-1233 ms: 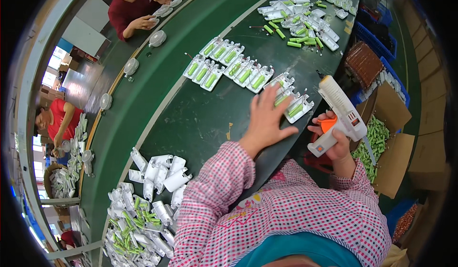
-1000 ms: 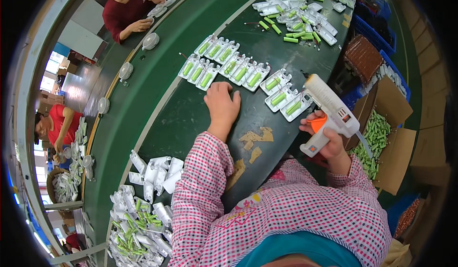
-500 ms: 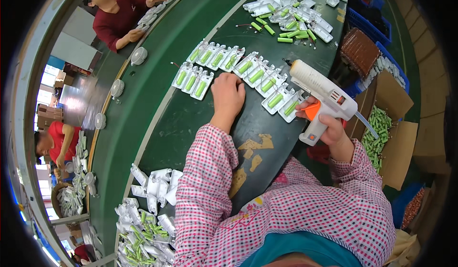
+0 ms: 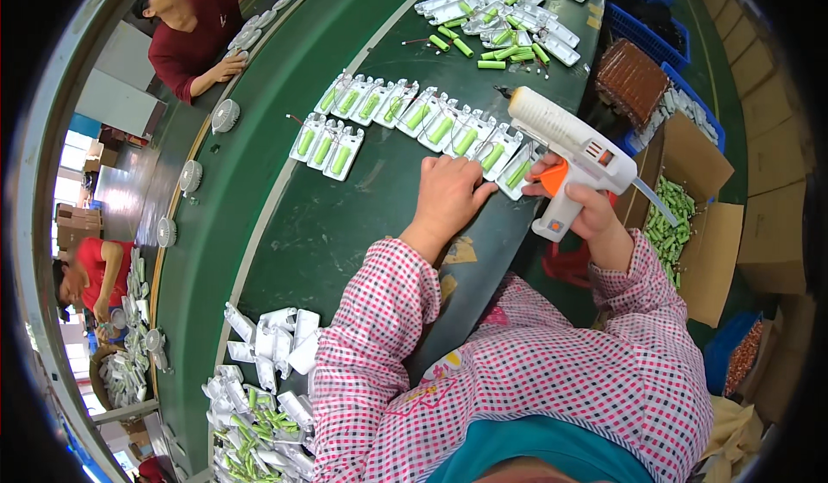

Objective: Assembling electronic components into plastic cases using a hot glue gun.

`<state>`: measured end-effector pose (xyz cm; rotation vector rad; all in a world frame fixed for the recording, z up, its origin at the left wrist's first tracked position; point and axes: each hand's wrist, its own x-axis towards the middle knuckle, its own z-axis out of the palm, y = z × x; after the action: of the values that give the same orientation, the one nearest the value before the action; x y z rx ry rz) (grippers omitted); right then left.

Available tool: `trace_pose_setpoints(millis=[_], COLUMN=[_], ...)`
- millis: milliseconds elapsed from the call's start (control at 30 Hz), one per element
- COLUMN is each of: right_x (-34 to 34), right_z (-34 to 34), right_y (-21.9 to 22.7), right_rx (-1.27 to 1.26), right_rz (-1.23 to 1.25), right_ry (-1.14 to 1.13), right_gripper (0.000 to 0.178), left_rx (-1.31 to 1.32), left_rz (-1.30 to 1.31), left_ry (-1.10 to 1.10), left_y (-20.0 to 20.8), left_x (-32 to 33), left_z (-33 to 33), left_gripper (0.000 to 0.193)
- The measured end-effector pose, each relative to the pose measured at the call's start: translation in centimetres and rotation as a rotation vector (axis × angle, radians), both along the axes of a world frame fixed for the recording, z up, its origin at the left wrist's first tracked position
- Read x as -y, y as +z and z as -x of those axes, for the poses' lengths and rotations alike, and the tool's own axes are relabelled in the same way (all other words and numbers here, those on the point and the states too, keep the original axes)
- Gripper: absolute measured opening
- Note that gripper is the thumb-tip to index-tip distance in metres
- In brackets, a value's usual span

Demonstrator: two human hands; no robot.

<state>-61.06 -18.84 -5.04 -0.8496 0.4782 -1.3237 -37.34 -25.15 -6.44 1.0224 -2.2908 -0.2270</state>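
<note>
My right hand (image 4: pixel 590 214) grips a white hot glue gun (image 4: pixel 573 138) with an orange trigger. Its dark nozzle points up and left, and a clear glue stick juts from the back. My left hand (image 4: pixel 447 191) rests with bent fingers against the near edges of a row of white plastic casings (image 4: pixel 417 119), its thumb apart toward the right end. Its fingertips are partly hidden. Each casing holds a green cylindrical battery (image 4: pixel 442 129) with thin wires. Three more filled casings (image 4: pixel 323 149) lie in front of the row's left end.
Loose casings and batteries are piled at the far end (image 4: pixel 509 30) and near left (image 4: pixel 259 423). A cardboard box of green batteries (image 4: pixel 673 224) stands at right. Beyond a green conveyor belt (image 4: pixel 233 190) carrying round white parts, two people in red work.
My left hand has moved right along the row, and the casings at its right part now lie straighter and closer. The glue gun stays gripped. The far person has stretched out an arm.
</note>
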Motion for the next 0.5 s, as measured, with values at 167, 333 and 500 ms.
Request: trace_pose_setpoints(millis=[167,333,500], right_x=[2.6,4.4,3.5], right_z=[1.7,3.0,4.1], right_y=[-0.7,-0.8,-1.0], right_rx=[-0.019,-0.031,-0.009], right_rz=[-0.006,-0.062,-0.08], right_ry=[0.012,0.016,0.008], right_gripper=[0.054,0.054,0.055], left_rx=[0.035,-0.099,-0.014], left_rz=[-0.021,-0.024,-0.032], left_ry=[0.081,0.04,0.1], left_y=[-0.1,-0.3,-0.1], left_x=[0.9,1.5,1.9], left_z=[1.9,1.4,-2.2], left_gripper=[0.024,0.019,0.016])
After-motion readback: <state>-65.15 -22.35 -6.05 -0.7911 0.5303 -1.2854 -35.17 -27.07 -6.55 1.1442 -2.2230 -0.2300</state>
